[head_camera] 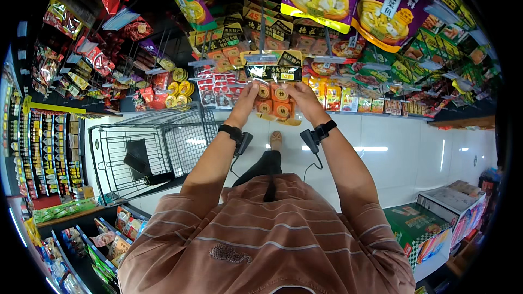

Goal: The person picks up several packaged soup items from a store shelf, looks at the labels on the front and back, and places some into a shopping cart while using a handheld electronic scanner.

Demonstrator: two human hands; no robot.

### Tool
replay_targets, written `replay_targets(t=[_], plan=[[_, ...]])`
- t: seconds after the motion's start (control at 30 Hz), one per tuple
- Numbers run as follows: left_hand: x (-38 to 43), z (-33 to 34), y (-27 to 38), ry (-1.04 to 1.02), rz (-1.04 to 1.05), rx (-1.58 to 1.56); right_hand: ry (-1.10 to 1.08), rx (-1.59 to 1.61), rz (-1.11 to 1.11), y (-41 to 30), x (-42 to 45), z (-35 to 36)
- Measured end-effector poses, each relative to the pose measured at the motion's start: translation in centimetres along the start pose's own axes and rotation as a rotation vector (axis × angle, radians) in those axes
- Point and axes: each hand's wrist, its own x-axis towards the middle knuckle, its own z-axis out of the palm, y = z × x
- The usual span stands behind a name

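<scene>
Between my two hands is a clear plastic packet of hotpot seasoning blocks (273,97) with a dark printed header. Its orange-red square blocks show through the film. My left hand (244,102) grips the packet's left side, thumb on the front. On the opposite side my right hand (303,100) has hold of it, the thumb pressed near the upper right block; the fingers behind are mostly hidden. Similar hanging packets (267,28) are just beyond, on the shelf's display hooks. Each wrist wears a black strap with a cabled device.
A wire shopping cart (179,143) stands to my left, with dark items inside. Purple fish-seasoning pouches (318,2) hang at the upper right. Small red and yellow packets line the lower shelf (351,108). Cartons (416,222) stand behind me on the right; another stocked shelf (49,147) is far left.
</scene>
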Motion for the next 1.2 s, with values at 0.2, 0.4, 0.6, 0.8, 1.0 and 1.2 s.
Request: replay_targets(t=[0.2,0.4,0.6,0.8,1.0,1.2], plan=[[1.4,-0.4,1.0,0.009,0.052,0.025,-0.042,-0.230,-0.062,-2.7,0.9,0.1],[1.6,-1.3,0.2,-0.063,-0.002,0.096,-0.073,-0.205,-0.120,-1.1,1.7,-0.7],[-0.5,-0.3,0.9,0.031,0.021,0.040,-0.114,-0.285,-0.120,-0.6,2.1,-1.3],[0.9,-0.1,3.7,0.038,0.024,0.171,-0.070,-0.212,-0.106,-1.9,3.1,-0.5],[2.6,-0.5,2.5,0.171,0.091,0.166,-0.122,-0.144,-0.123,-2.4,4.3,-0.3],[3.7,0.1,3.3,0.088,0.084,0.202,-0.086,-0.008,-0.110,-2.4,5.3,-1.2]])
